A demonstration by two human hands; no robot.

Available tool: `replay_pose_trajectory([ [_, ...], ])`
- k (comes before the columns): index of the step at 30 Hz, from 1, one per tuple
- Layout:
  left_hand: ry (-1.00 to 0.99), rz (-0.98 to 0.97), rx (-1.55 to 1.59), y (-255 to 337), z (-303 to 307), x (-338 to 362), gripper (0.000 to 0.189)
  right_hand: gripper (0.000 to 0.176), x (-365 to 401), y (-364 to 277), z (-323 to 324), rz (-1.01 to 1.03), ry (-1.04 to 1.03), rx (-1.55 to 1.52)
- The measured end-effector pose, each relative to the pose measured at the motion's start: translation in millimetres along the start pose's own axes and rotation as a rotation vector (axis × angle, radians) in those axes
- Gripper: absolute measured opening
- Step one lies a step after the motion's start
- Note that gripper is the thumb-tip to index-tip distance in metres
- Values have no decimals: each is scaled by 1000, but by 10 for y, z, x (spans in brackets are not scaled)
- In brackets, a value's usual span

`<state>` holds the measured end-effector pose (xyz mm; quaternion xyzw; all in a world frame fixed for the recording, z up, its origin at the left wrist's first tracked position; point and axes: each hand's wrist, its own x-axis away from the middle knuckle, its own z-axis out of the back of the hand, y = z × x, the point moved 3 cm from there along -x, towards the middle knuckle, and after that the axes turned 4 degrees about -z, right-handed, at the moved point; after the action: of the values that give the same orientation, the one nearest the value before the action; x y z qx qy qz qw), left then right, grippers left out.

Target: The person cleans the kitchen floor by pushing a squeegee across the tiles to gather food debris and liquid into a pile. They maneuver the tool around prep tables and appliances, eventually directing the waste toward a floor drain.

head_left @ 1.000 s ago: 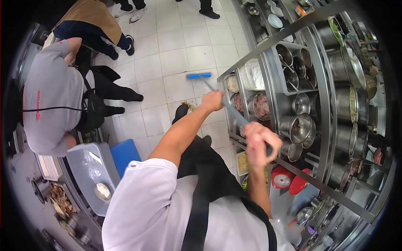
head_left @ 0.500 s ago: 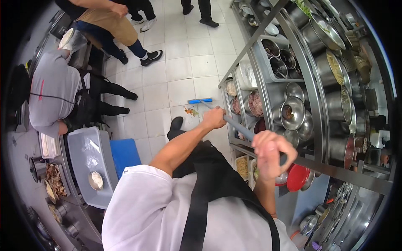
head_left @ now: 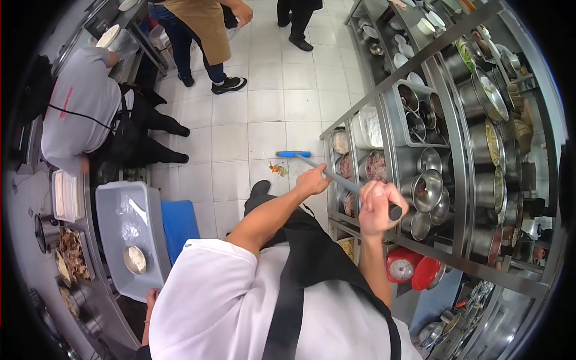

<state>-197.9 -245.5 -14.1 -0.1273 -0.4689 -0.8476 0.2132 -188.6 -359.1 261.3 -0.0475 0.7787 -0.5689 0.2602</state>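
I hold a long-handled broom (head_left: 342, 178) with both hands. Its blue head (head_left: 293, 154) rests on the white tiled floor (head_left: 264, 114), just above a small pile of food scraps (head_left: 277, 170). My left hand (head_left: 312, 180) grips the grey handle lower down, nearer the head. My right hand (head_left: 376, 206) is closed round the black top end of the handle. My dark shoe (head_left: 260, 190) stands just behind the scraps.
A steel rack (head_left: 456, 150) with pots, bowls and food tubs runs along the right. A grey bin (head_left: 129, 234) and blue box (head_left: 179, 223) stand at the left. A person in grey (head_left: 81, 114) bends at the left counter; others stand farther back.
The broom head has drawn back from farther out on the floor to beside the scraps. My right hand has slid up to the handle's end. The view has tilted.
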Motion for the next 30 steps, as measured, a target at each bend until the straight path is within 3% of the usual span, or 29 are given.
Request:
replay_pose_trajectory([
  [3, 14, -22, -52, -148, -56, -213, 60, 35, -7, -231, -121, 40, 20, -13],
  [6, -123, -50, 4, -11, 51, -382, 59, 28, 16, -521, -261, 85, 74, 46],
  [11, -159, -181, -115, 21, -27, -589, 57, 14, -2, -278, -437, 11, -7, 241],
  [14, -166, -322, -128, -19, -75, -451, 50, 26, 134, 39, -395, -101, -4, 364],
  [21, -364, -460, -60, -387, 4, 29, 43, 35, 229, -354, -548, -148, 47, 248],
  [24, -353, -513, -24, -358, -38, 46, 44, 35, 270, -441, -605, -39, 57, 298],
  [26, -443, -559, 49, -160, -11, -5, 31, 34, 204, -524, -631, 37, -30, 299],
  [29, -486, -613, 119, 2, -275, -147, 28, 35, 121, -582, -738, -119, -227, 257],
  [30, -481, -631, 131, -36, -367, -223, 29, 34, 116, -522, -790, -108, -175, 293],
])
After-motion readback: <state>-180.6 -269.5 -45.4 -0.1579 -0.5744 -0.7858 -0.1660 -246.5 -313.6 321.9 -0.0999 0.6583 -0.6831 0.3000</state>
